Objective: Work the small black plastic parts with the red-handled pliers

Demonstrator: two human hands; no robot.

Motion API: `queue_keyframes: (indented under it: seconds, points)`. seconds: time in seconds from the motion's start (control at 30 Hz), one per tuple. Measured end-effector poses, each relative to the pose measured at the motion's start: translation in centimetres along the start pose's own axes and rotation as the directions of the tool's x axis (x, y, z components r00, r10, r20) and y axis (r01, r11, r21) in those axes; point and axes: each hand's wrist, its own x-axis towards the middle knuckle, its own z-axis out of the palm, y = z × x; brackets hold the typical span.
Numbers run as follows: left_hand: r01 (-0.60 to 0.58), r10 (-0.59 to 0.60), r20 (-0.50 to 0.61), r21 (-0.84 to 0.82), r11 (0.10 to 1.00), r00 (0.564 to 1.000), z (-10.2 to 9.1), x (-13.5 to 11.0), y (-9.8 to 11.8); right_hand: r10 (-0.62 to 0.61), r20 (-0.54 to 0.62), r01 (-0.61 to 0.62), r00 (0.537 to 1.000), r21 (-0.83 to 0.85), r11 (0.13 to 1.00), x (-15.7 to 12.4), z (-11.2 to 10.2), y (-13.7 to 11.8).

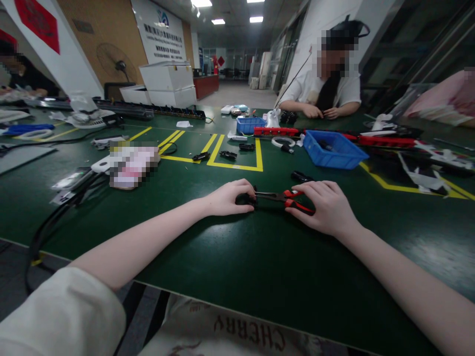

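Note:
My left hand (228,198) rests on the green table (237,257), fingers curled round a small black part (245,199). My right hand (326,205) grips the red handles of a pair of pliers (287,199). The plier jaws point left and meet the black part between my hands. Both forearms lie low over the table. Another small black part (300,176) lies just beyond my right hand.
A blue bin (334,151) stands behind my right hand, a smaller blue bin (249,124) farther back. Yellow tape lines (237,165) frame several black parts. A person sits across the table at the far right. Cables and a blurred package (131,165) lie to the left.

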Motion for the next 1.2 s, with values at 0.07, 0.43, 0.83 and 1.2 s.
queue_keyframes:
  seconds: [0.07,0.43,0.83,1.2]
  points:
    - [0.008,-0.008,-0.016,-0.012,1.000,1.000,0.08,-0.05,-0.08,-0.016,-0.003,0.016,1.000,-0.003,1.000,0.01,-0.02,0.04]
    - [0.015,-0.015,-0.015,-0.001,1.000,1.000,0.28,-0.07,-0.40,-0.121,-0.020,0.118,0.992,-0.096,0.988,0.08,0.14,0.05]
    - [0.007,-0.005,-0.044,0.044,0.999,0.999,0.23,0.07,-0.33,-0.084,0.013,0.084,0.996,-0.018,0.996,0.07,0.52,0.23]
    - [0.090,-0.046,-0.139,0.326,0.941,0.989,0.52,0.15,0.06,-0.009,0.084,0.005,0.996,0.049,0.999,0.09,0.36,-0.20]
